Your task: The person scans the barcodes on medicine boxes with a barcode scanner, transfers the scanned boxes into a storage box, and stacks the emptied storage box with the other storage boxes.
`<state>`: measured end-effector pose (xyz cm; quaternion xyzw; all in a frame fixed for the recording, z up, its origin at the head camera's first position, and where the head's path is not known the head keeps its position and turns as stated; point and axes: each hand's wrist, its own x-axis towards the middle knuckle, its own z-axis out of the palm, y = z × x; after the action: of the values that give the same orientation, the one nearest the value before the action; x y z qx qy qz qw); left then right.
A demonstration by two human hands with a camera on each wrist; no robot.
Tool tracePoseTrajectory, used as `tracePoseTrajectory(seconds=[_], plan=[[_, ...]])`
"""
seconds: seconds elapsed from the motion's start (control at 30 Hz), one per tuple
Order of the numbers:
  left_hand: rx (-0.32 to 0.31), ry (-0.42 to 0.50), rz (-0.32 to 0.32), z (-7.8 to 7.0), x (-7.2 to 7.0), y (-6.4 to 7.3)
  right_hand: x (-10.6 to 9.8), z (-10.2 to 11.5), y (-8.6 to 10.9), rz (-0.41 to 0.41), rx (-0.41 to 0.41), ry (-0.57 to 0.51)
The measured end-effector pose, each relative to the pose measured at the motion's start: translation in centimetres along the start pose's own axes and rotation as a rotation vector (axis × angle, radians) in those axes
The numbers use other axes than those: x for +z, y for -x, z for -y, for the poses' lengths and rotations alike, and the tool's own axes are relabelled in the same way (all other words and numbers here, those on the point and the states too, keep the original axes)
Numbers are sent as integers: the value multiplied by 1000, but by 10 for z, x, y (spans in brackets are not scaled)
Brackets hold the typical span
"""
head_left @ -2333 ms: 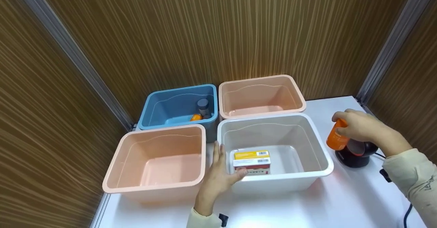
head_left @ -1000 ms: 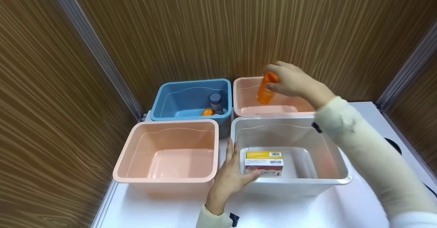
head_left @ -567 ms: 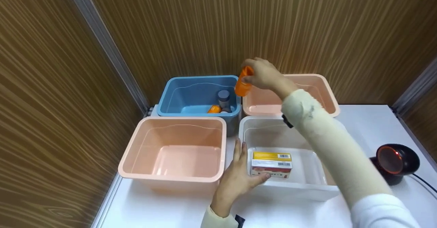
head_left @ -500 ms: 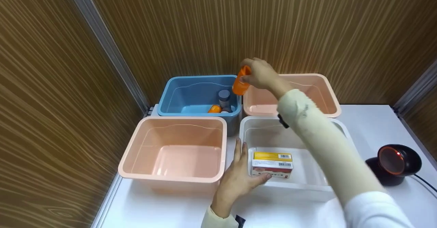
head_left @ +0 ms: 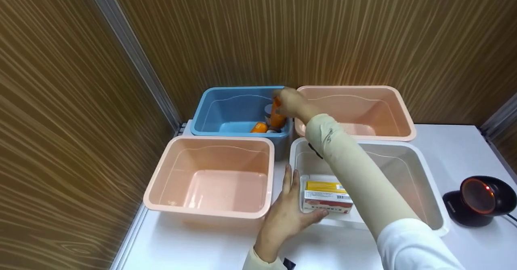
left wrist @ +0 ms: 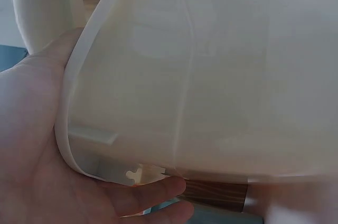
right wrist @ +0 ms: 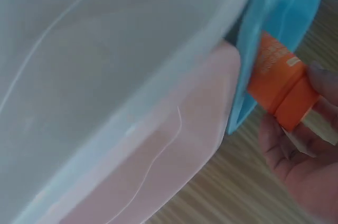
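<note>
My right hand [head_left: 294, 102] grips an orange bottle [head_left: 277, 116] by its cap end, inside the right side of the blue bin [head_left: 226, 108]. In the right wrist view the bottle [right wrist: 280, 78] points into the bin, with fingers and thumb around its cap. Beside it are a grey-lidded bottle [head_left: 268, 110], partly hidden, and a lying orange item [head_left: 259, 127]. My left hand [head_left: 282, 217], fingers straight and thumb spread, rests against the near left corner of the white bin [head_left: 398, 169]. The left wrist view shows the palm [left wrist: 26, 123] against this bin's wall.
A peach bin [head_left: 218, 152] stands at front left, another [head_left: 347, 104] at back right. A yellow box [head_left: 323, 186] and a white and red box [head_left: 327, 206] lie in the white bin, partly behind my right arm. A black scanner [head_left: 482, 197] with a cable stands at right.
My right hand has carried the orange bottle from beside the scanner, leftward over the back peach bin, and down into the blue bin. My left hand has stayed at the white bin's corner.
</note>
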<state>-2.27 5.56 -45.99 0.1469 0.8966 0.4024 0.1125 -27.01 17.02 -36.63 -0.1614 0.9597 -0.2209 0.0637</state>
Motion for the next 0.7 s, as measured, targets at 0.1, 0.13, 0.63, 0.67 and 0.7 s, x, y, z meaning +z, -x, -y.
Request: tracePoseTrajectory(seconds=[0.1, 0.13, 0.63, 0.67, 0.7], plan=[[7, -4, -8, -2, 2, 3, 9, 4, 1, 62, -15, 69], [11, -6, -9, -2, 3, 4, 12, 3, 3, 79, -8, 76], [46, -22, 9, 0, 12, 4, 19, -15, 20, 79, -12, 117], [43, -16, 11, 2, 11, 2, 17, -16, 22, 76, -13, 99], [41, -12, 12, 3, 11, 1, 16, -17, 24, 72, -17, 87]])
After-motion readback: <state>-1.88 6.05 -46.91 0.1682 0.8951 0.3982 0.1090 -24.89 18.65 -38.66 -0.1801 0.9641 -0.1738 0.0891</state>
